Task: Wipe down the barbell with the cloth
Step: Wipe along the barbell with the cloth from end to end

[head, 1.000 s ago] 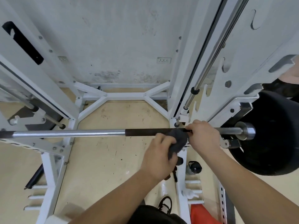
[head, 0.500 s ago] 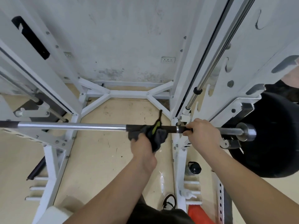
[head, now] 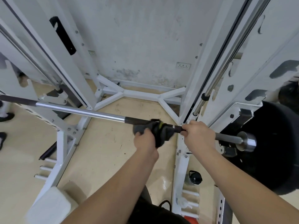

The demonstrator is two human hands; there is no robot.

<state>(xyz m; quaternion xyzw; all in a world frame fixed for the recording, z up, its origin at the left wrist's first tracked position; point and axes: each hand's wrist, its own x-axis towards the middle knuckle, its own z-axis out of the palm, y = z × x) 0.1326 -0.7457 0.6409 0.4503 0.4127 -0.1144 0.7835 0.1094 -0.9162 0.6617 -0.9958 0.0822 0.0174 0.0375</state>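
- My left hand (head: 145, 140) is closed round the dark grey cloth with the yellow-green tag (head: 162, 131), bunching it over the long steel barbell (head: 80, 111).
- My right hand (head: 196, 135) is wrapped round the bare bar just beside the cloth, on its 3 o'clock side, steadying it.
- The bar lies across the white steel rack (head: 181, 162), running from 9 o'clock to 3 o'clock. It ends in a shiny round collar (head: 247, 141) in front of the big black weight plate (head: 275, 143).
- The cloth sits on the dark grip section, a little right of the bar's middle.
- Nothing on the metal shows me which parts are clean, so I judge the job well short of done.
- Left to cover, I reckon: the whole chrome stretch toward 9 o'clock, the dark section at its far end, and the short length between my right hand and the collar.
- Toward 9 o'clock the bar is free of obstacles, with bare beige floor under it, so I can slide a long way before the left rack post.
- Toward 3 o'clock room is tight: my right hand blocks the cloth, with the rack post and plate close behind it.
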